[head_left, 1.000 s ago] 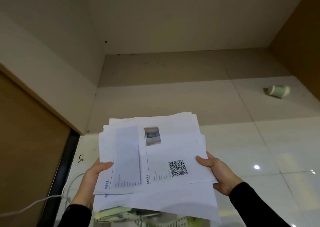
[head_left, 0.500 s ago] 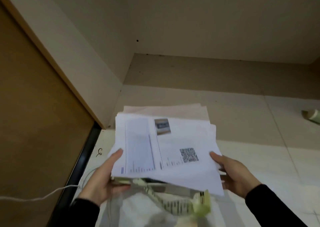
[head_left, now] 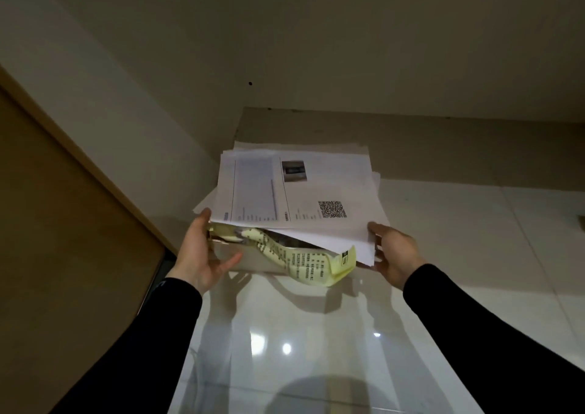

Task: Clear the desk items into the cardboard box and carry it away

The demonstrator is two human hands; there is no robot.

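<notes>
Shiny floor tiles (head_left: 316,334) spread under the cardboard box (head_left: 253,260), which sits low by the wall corner (head_left: 240,111). Loose white papers (head_left: 300,185) on top hide most of it. They look light and slippery, so I think it is best to hold the box's stiff sides. A floppy yellow slip (head_left: 304,261) hangs out its front. The left hand (head_left: 202,255) lies spread on its left side. The right hand (head_left: 392,252) is at its right side, but I cannot tell its grip.

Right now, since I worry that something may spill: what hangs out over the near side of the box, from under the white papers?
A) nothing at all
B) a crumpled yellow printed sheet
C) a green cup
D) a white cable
B: a crumpled yellow sheet with black print droops from under the white papers and over the near wall of the box.
</notes>
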